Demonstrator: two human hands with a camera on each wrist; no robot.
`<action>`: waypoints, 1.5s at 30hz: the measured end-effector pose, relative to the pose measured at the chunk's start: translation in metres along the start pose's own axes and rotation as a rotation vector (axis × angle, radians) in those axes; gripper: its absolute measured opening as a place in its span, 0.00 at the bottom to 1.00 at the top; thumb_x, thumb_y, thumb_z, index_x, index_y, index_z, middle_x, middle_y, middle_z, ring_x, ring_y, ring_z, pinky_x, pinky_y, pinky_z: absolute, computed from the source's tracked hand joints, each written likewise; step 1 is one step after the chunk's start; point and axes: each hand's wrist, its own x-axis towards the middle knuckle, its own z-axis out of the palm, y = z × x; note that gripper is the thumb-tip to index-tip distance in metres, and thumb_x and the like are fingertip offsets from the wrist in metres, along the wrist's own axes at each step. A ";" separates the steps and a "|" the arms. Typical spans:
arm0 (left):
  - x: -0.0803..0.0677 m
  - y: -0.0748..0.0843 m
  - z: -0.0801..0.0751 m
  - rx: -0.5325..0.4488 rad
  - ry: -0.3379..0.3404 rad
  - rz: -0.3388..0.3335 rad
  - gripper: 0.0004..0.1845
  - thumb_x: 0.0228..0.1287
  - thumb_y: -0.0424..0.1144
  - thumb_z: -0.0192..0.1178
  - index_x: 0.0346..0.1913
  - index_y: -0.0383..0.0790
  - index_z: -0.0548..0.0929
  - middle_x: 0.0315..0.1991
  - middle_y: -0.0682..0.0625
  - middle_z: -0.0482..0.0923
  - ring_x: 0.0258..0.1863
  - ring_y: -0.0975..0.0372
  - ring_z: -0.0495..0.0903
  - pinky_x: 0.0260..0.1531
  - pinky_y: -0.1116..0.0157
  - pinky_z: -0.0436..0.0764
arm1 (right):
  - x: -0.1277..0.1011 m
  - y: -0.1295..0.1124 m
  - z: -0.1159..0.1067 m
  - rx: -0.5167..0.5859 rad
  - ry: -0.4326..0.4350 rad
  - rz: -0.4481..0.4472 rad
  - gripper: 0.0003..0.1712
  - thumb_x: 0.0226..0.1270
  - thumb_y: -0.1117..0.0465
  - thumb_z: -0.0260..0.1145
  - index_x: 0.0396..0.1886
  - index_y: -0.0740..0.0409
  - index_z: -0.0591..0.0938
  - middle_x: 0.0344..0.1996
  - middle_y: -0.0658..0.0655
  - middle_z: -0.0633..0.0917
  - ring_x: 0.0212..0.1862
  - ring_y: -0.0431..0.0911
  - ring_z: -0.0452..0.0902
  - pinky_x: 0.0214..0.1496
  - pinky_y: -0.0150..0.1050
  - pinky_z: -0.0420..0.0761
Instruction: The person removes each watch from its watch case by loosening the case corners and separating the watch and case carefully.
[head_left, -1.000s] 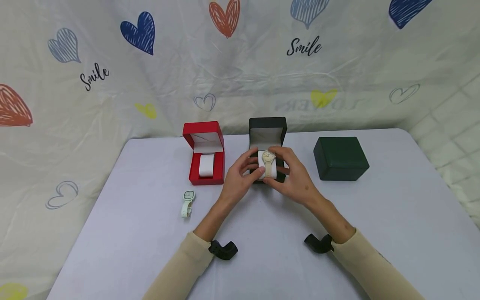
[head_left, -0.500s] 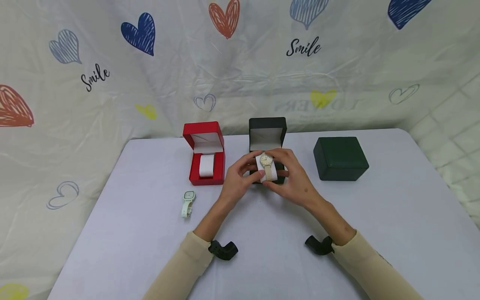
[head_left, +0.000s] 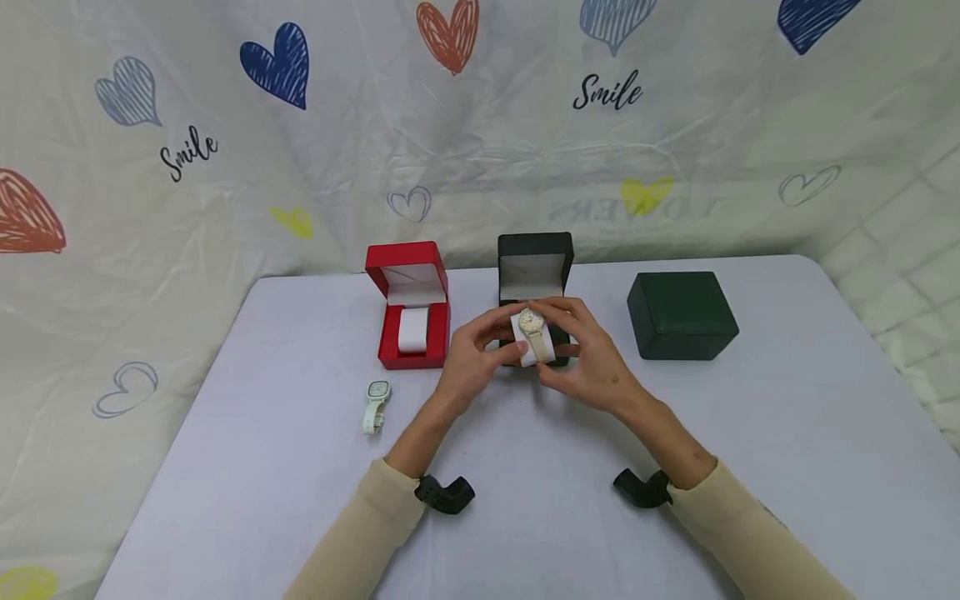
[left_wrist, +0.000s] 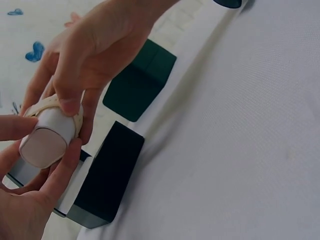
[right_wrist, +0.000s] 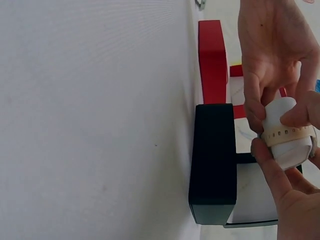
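Observation:
A cream-strapped watch (head_left: 532,323) with a round dial is wrapped around a white cushion (left_wrist: 44,148). Both hands hold this cushion close over the opened black box (head_left: 536,245). My left hand (head_left: 472,357) grips it from the left, its thumb near the strap. From the other side my right hand (head_left: 590,360) pinches it between fingers and thumb. In the right wrist view, the strap (right_wrist: 286,134) shows a row of holes on the underside of the cushion. Fingers and cushion hide much of the black box's inside.
Left of the hands stands an opened red box (head_left: 413,362) with a white cushion (head_left: 412,331) in it. In front of that lies a pale watch with a squarish face (head_left: 376,407). A closed dark green box (head_left: 682,313) sits to the right on the white-covered table (head_left: 262,467).
The cushion with the cream-strapped watch has tilted, its dial end leaning left and slightly nearer to me. My right thumb has shifted a little to the right along its lower end.

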 end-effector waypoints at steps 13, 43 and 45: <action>0.001 0.002 -0.006 0.025 -0.044 -0.034 0.30 0.69 0.35 0.64 0.74 0.47 0.74 0.65 0.44 0.81 0.62 0.56 0.80 0.56 0.68 0.85 | 0.004 0.005 -0.005 0.066 -0.003 -0.019 0.48 0.51 0.70 0.84 0.72 0.51 0.73 0.68 0.56 0.72 0.60 0.47 0.72 0.50 0.53 0.91; -0.005 -0.001 -0.011 -0.091 -0.151 -0.178 0.30 0.66 0.36 0.63 0.72 0.46 0.75 0.62 0.41 0.77 0.56 0.57 0.83 0.46 0.68 0.87 | -0.001 0.010 -0.003 0.151 -0.068 0.006 0.44 0.48 0.62 0.87 0.65 0.44 0.76 0.63 0.50 0.72 0.51 0.50 0.79 0.44 0.39 0.91; -0.004 -0.001 -0.011 -0.092 -0.142 -0.170 0.30 0.67 0.35 0.63 0.72 0.45 0.75 0.63 0.41 0.77 0.56 0.56 0.83 0.46 0.68 0.87 | -0.001 0.010 -0.002 0.139 -0.060 0.006 0.44 0.50 0.61 0.86 0.67 0.45 0.75 0.63 0.52 0.72 0.51 0.49 0.80 0.44 0.39 0.91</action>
